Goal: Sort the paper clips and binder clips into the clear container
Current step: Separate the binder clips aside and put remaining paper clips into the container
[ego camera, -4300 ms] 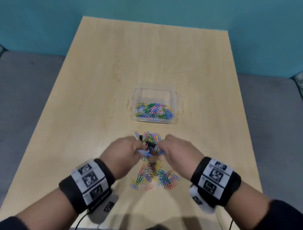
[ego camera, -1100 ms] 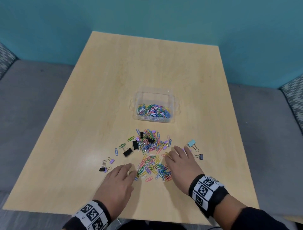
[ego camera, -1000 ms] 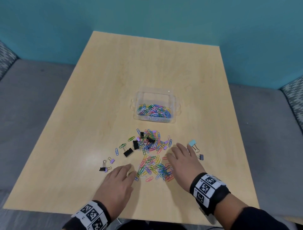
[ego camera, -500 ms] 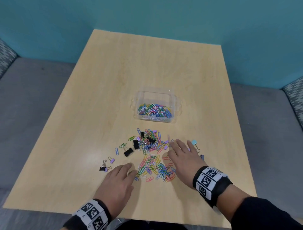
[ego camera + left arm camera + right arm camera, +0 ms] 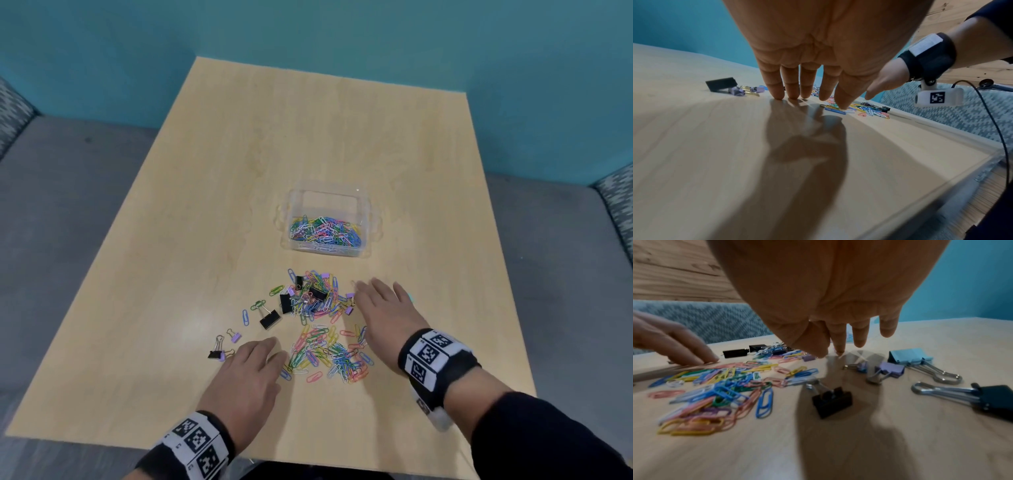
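A clear container (image 5: pixel 366 205) sits mid-table with colored paper clips in its near half. In front of it lies a loose heap of paper clips (image 5: pixel 325 353) (image 5: pixel 715 386) mixed with black and purple binder clips (image 5: pixel 317 294). My left hand (image 5: pixel 250 370) (image 5: pixel 807 91) lies flat, fingertips on the table left of the heap, holding nothing. My right hand (image 5: pixel 383 311) (image 5: pixel 846 340) hovers with straight fingers just right of the heap. Under it lie a light blue binder clip (image 5: pixel 908 356), purple ones (image 5: pixel 890 369) and black ones (image 5: pixel 831 400).
Stray binder clips lie left of the heap: a black one (image 5: pixel 270 321) and small black and purple ones (image 5: pixel 216 353) (image 5: pixel 721 83). The wooden table (image 5: pixel 308 137) ends close to my wrists. Grey seating and a teal wall surround it.
Both hands let go of the bunch and spread the clips out earlier. In the last second my right hand slid forward and up over the blue binder clip; the left hand stayed put.
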